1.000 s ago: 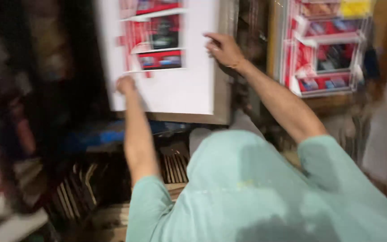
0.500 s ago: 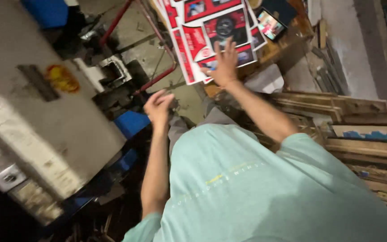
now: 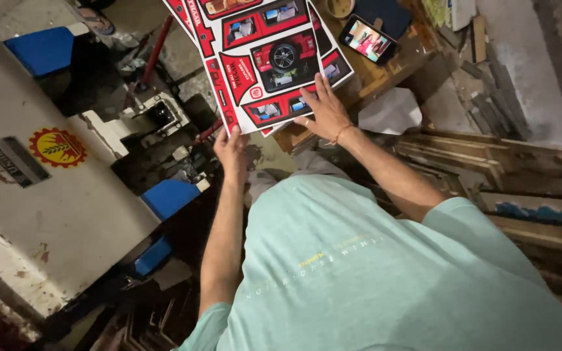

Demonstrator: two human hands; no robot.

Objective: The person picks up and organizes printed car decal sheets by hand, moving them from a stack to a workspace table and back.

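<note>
I hold a stack of large printed sheets (image 3: 261, 58), white with red and black die-cut box shapes and car pictures, out in front of me. My left hand (image 3: 231, 151) grips the stack's lower left edge. My right hand (image 3: 323, 114), with a thread band at the wrist, is spread flat on the lower right corner of the top sheet. Both arms reach out from my mint-green shirt (image 3: 372, 279).
A grey metal machine (image 3: 47, 195) with blue parts and a round yellow-red emblem stands at the left. A wooden table (image 3: 385, 71) under the sheets carries a lit phone (image 3: 368, 39). Wooden boards and frames (image 3: 521, 169) are stacked at the right.
The view has swung from a sheet held upright to looking down over the machine. Both hands now hold the printed sheets nearer the table, and the left hand has risen to the stack's edge.
</note>
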